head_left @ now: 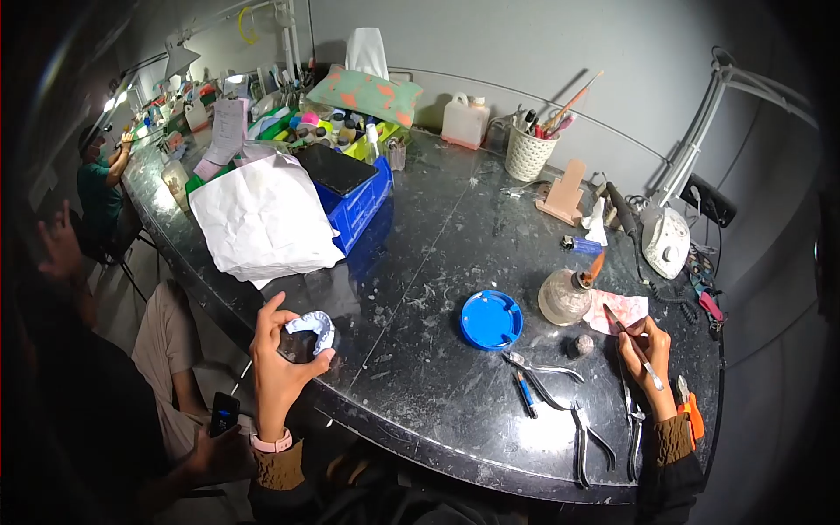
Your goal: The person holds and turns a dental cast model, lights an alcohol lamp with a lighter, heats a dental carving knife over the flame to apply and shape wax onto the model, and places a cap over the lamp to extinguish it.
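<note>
Near edge of a dark, scuffed tabletop [420,324]: bare-metal pliers [584,446], jointed, polished handles, lying flat. Left hand [284,360], pink band [273,443] at wrist, is part-curled, thumb and index spread around a pale blue-white horseshoe-shaped cast [320,331], matte and ridged, gripped at its ends above the table's front-left edge. Right hand [649,359] is closed in a pen grip on a slim tool [640,357], dark and metallic, tip over or on a pink-stained, crinkled white sheet [626,311]; contact can't be told. Just left of that hand: rough roundish lump [580,346]. Beyond it, squat clear glass burner [562,302] with orange flame; left of that, round blue plastic dish [492,322], raised rim. Left side: creased white paper [258,214] against a blue plastic bin [360,210]. Farther back: white woven-texture cup [529,156] full of tools, translucent jug [465,121], green-and-orange tissue pack [366,94]. Writing: lined slip [229,127] at back left carries marks, illegible. No brand readable.
</note>
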`<state>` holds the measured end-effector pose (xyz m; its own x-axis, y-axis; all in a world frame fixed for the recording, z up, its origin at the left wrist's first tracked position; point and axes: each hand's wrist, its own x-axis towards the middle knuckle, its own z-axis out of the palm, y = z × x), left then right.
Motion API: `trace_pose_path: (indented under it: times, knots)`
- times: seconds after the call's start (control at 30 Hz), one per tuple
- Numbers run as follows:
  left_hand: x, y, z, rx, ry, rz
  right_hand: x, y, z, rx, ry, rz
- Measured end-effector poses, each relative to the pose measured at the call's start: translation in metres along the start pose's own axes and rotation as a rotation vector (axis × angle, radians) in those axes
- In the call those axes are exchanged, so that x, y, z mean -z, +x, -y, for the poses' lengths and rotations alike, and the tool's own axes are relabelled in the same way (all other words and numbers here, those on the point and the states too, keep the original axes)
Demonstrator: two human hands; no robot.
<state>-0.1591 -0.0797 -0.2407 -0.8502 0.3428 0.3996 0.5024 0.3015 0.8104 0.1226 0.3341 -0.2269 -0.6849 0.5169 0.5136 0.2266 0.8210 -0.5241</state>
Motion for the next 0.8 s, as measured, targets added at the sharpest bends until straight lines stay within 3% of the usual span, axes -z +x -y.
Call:
trace_pose_path:
  times: [0.2, 0.33, 0.4, 0.8]
  knots:
    - [-0.019, -0.005, -0.002, 0.021, -0.222, -0.189, 0.003, 0.0, 0.004, -0.064, 0.011, 0.036]
    - [-0.026, -0.012, -0.01, 0.009, -0.252, -0.176, 0.002, 0.001, 0.0, -0.005, 0.011, 0.023]
    - [-0.03, -0.016, -0.015, 0.012, -0.26, -0.118, 0.003, -0.001, 0.002, -0.09, 0.031, 0.051]
    - [-0.024, -0.017, -0.025, -0.15, 0.126, -0.069, 0.007, 0.0, 0.005, -0.074, 0.008, 0.113]
